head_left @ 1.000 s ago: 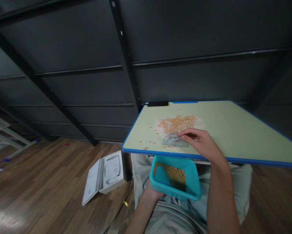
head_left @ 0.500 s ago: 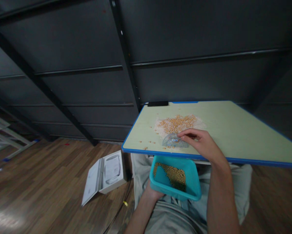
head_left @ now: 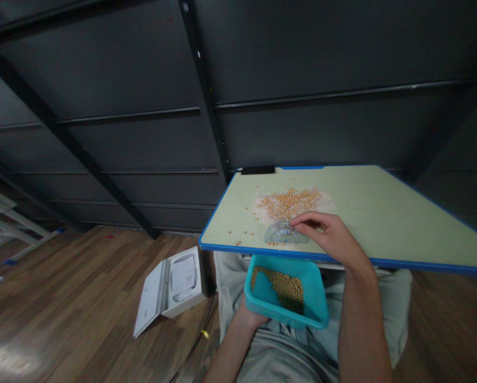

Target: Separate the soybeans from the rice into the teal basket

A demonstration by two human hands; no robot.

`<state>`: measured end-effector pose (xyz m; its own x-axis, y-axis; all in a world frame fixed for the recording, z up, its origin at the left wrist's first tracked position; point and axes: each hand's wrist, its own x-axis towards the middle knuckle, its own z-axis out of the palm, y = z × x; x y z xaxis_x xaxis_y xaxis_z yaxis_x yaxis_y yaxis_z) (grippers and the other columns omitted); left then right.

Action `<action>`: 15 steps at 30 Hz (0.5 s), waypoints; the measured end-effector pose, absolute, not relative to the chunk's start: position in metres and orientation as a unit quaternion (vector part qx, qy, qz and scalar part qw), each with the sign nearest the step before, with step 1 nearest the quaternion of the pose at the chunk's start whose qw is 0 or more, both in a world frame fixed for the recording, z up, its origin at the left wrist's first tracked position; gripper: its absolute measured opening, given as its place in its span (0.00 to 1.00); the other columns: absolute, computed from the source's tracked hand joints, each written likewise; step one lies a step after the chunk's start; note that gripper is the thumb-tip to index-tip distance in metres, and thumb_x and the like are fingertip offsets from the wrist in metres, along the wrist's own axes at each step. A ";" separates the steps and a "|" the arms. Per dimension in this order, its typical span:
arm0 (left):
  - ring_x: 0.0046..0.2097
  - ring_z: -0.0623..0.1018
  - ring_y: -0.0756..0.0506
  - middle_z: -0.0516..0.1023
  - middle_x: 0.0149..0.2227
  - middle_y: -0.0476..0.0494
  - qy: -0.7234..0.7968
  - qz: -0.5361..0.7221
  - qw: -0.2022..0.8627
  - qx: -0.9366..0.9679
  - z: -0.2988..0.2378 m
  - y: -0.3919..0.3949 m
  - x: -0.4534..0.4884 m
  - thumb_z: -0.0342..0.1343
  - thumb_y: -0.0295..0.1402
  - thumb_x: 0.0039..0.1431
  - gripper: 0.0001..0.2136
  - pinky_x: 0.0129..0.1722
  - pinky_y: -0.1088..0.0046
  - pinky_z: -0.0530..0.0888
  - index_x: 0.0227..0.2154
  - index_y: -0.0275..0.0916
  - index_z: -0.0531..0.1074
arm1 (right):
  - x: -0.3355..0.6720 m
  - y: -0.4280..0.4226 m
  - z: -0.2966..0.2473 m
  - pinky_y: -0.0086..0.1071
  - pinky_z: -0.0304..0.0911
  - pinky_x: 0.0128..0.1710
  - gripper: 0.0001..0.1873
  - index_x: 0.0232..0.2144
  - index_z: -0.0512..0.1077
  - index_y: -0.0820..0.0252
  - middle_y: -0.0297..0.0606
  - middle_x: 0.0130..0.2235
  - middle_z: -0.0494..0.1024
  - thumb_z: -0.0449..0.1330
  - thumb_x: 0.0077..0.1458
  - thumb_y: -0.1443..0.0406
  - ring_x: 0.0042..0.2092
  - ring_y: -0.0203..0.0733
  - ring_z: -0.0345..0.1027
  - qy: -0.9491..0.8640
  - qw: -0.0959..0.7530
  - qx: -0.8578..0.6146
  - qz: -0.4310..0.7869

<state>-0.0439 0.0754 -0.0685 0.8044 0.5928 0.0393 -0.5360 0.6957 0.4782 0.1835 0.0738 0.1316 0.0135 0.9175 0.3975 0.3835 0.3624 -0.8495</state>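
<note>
Between thumb and fingers, my right hand (head_left: 321, 229) pinches a clear protractor (head_left: 281, 233), its straight edge toward the table's front edge. A few soybeans (head_left: 276, 243) lie at that straight edge. Behind the protractor spreads a heap of yellow soybeans (head_left: 292, 201) mixed with white grains like rice (head_left: 264, 211). Below the table edge, my left hand (head_left: 254, 315) grips a turquoise plastic basket (head_left: 316, 298) from beneath at its left side; most of its fingers are hidden. Inside lie many soybeans (head_left: 288, 287), greener toward the bottom.
The pale green table (head_left: 382, 213) has a blue rim. A black flat object (head_left: 258, 170) rests at its back left corner. On the wooden floor, an open white box (head_left: 182, 282) stands beside a cable (head_left: 196, 343). A dark panelled wall (head_left: 302, 64) rises behind.
The protractor has shifted slightly toward the table's front edge, now reaching the beans there. My left hand and the basket look still.
</note>
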 end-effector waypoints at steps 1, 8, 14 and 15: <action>0.71 0.71 0.38 0.86 0.57 0.43 0.060 0.309 0.919 0.239 -0.068 0.075 -0.043 0.43 0.44 0.69 0.23 0.75 0.47 0.59 0.48 0.48 0.85 | 0.184 0.074 0.132 0.41 0.73 0.44 0.06 0.35 0.85 0.52 0.37 0.39 0.88 0.66 0.60 0.62 0.42 0.46 0.81 -0.652 0.506 -0.499 0.263; 0.69 0.74 0.38 0.88 0.53 0.43 0.072 0.312 0.918 0.236 -0.071 0.075 -0.044 0.42 0.44 0.70 0.23 0.75 0.47 0.60 0.48 0.49 0.85 | 0.185 0.074 0.131 0.41 0.74 0.46 0.06 0.36 0.85 0.50 0.36 0.40 0.88 0.66 0.61 0.63 0.43 0.46 0.81 -0.654 0.511 -0.497 0.254; 0.70 0.73 0.37 0.87 0.55 0.42 0.077 0.309 0.920 0.230 -0.072 0.076 -0.043 0.43 0.45 0.69 0.23 0.75 0.44 0.58 0.48 0.47 0.85 | 0.183 0.071 0.134 0.41 0.74 0.45 0.05 0.35 0.85 0.50 0.37 0.40 0.88 0.67 0.60 0.63 0.43 0.47 0.81 -0.661 0.510 -0.479 0.273; 0.70 0.73 0.36 0.87 0.55 0.41 0.077 0.308 0.920 0.229 -0.073 0.076 -0.042 0.44 0.45 0.69 0.23 0.74 0.44 0.58 0.48 0.47 0.85 | 0.183 0.070 0.134 0.41 0.74 0.46 0.05 0.35 0.85 0.50 0.37 0.40 0.88 0.67 0.60 0.63 0.44 0.47 0.81 -0.663 0.508 -0.474 0.277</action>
<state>-0.0424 0.0763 -0.0726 0.7983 0.6022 -0.0010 -0.5315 0.7053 0.4690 0.1828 0.0702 0.1339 -0.0332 0.9111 0.4107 0.3471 0.3959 -0.8502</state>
